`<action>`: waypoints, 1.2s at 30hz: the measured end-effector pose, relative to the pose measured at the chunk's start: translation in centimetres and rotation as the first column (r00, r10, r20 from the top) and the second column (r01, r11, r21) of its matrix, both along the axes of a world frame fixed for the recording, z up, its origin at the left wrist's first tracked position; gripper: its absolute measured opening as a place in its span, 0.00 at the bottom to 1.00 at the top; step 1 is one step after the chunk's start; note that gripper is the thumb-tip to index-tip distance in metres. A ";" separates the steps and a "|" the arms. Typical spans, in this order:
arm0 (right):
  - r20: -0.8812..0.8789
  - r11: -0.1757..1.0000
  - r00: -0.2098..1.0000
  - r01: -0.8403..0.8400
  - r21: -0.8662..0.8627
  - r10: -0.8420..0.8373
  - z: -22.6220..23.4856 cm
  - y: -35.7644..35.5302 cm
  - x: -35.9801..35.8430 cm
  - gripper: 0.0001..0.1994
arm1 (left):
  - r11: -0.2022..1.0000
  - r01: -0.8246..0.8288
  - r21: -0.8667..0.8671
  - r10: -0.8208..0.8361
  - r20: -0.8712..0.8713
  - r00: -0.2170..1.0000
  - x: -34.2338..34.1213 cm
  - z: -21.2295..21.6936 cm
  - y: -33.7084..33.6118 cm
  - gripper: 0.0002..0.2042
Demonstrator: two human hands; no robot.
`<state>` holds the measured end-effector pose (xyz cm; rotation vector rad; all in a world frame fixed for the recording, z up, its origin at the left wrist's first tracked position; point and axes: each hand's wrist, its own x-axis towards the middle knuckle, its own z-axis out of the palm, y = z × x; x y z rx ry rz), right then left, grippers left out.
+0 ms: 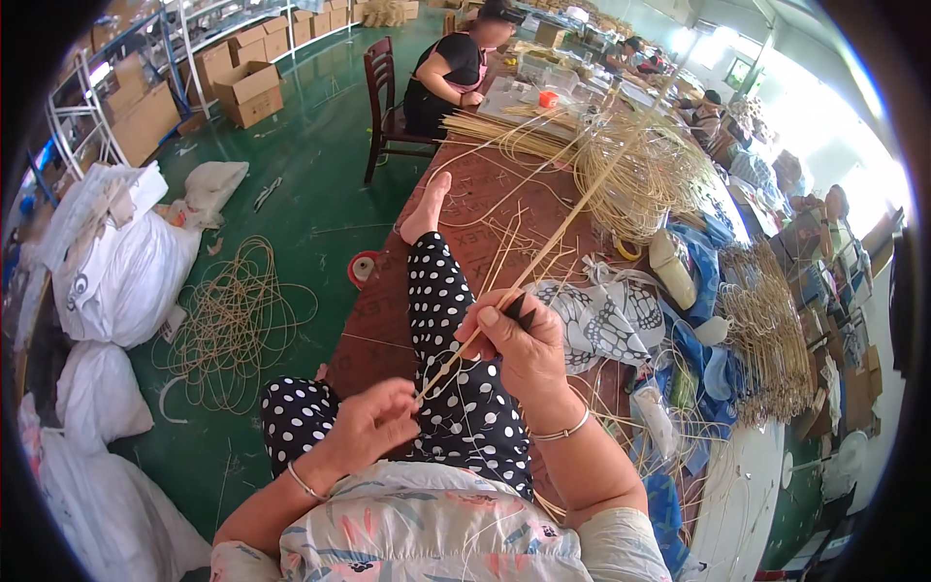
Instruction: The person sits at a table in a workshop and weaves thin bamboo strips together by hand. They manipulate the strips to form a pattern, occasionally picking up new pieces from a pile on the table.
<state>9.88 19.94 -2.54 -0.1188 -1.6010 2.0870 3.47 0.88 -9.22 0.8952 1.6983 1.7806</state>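
- A long pale rattan strip (524,276) is being held in both hands, above a raised leg in black polka-dot trousers (441,320) that is resting across the brown table (388,301).
- Left hand (369,422): the grip is being pressed together on the near end of the strip, thumb and fingertips pinching it.
- Right hand (524,344): just up the strip from the left grip, the fingers are being curled round it; a small dark tool (519,310) is also being clasped there, its point sticking out above the knuckles.
- Beyond the right grip the strip is being run away toward a half-woven wicker frame (640,175) at the far side.
- Judged for good handling: the strip is best kept taut between the two grips, the pinch firm and low so the end is not being split, and the tool's point kept off the thumb.
- Left of both grips, loose rattan coils (233,320) are lying on the green floor (310,194).
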 end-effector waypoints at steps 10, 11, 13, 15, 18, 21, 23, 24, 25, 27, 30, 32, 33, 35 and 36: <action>0.058 0.957 0.966 0.258 -0.133 -0.253 0.2 1.5 -0.3 0.03 | 0.979 -0.136 0.154 0.205 -0.736 0.645 -2.0 2.9 1.1 0.04; 0.047 0.920 0.930 0.367 -0.134 -0.364 0.1 3.0 -0.3 0.03 | 0.980 -0.110 0.167 0.200 -0.805 0.558 -1.9 2.8 0.7 0.05; -0.066 0.840 0.838 0.539 -0.057 -0.542 0.0 7.0 -0.1 0.05 | 0.991 -0.099 0.091 0.132 -0.804 0.579 -1.4 1.6 -0.7 0.05; -0.048 0.699 0.699 0.704 -0.127 -0.713 0.4 10.4 0.7 0.04 | 0.994 -0.099 -0.048 0.026 -0.775 0.632 -1.2 -1.3 -2.6 0.05; -0.044 0.604 0.605 0.782 -0.153 -0.795 -0.1 12.7 1.3 0.07 | 0.862 -0.135 -0.489 -0.247 -0.637 0.730 -1.4 -5.3 -6.1 0.06; -0.117 0.723 0.714 0.683 -0.102 -0.691 -1.4 11.6 0.2 0.09 | 0.683 -0.338 -0.648 -0.247 -0.639 0.728 -2.4 -5.1 -8.9 0.09; -0.012 0.815 0.817 0.574 -0.074 -0.576 -1.8 7.4 -1.7 0.07 | 0.693 -0.478 -0.540 -0.061 -0.705 0.707 -4.0 -3.6 -9.3 0.07; -0.012 0.876 0.876 0.481 -0.046 -0.482 -3.0 6.0 -2.5 0.05 | 0.729 -0.512 -0.454 0.046 -0.714 0.699 -4.9 -2.2 -9.2 0.07; 0.054 0.916 0.915 0.402 -0.013 -0.401 -3.4 4.1 -3.0 0.05 | 0.791 -0.455 -0.408 0.116 -0.630 0.767 -5.8 -1.0 -8.9 0.08; 0.112 0.967 0.961 0.248 0.054 -0.253 -3.9 0.5 -4.0 0.04 | 0.868 -0.457 -0.192 0.183 -0.733 0.656 -5.8 2.7 -6.7 0.10; 0.063 0.991 0.994 0.078 0.106 -0.085 -5.6 -3.5 -4.7 0.05 | 0.927 -0.376 -0.005 0.232 -0.779 0.583 -5.8 6.7 -3.9 0.16; 0.113 0.964 0.993 0.014 0.264 -0.045 -5.0 -5.6 -4.2 0.06 | 0.948 -0.311 0.063 0.246 -0.763 0.598 -5.8 8.7 -2.7 0.18; 0.101 0.966 0.995 -0.027 0.257 0.001 -5.2 -6.4 -4.2 0.05 | 0.956 -0.280 0.092 0.252 -0.743 0.620 -5.8 9.6 -2.0 0.18; 0.092 0.965 0.995 -0.065 0.255 0.042 -5.7 -7.2 -3.8 0.04 | 0.974 -0.189 0.129 0.224 -0.699 0.679 -5.8 11.2 -0.1 0.18; 0.093 0.965 0.994 -0.074 0.252 0.052 -6.0 -7.4 -3.6 0.04 | 0.981 -0.141 0.131 0.192 -0.678 0.709 -5.9 11.9 0.9 0.18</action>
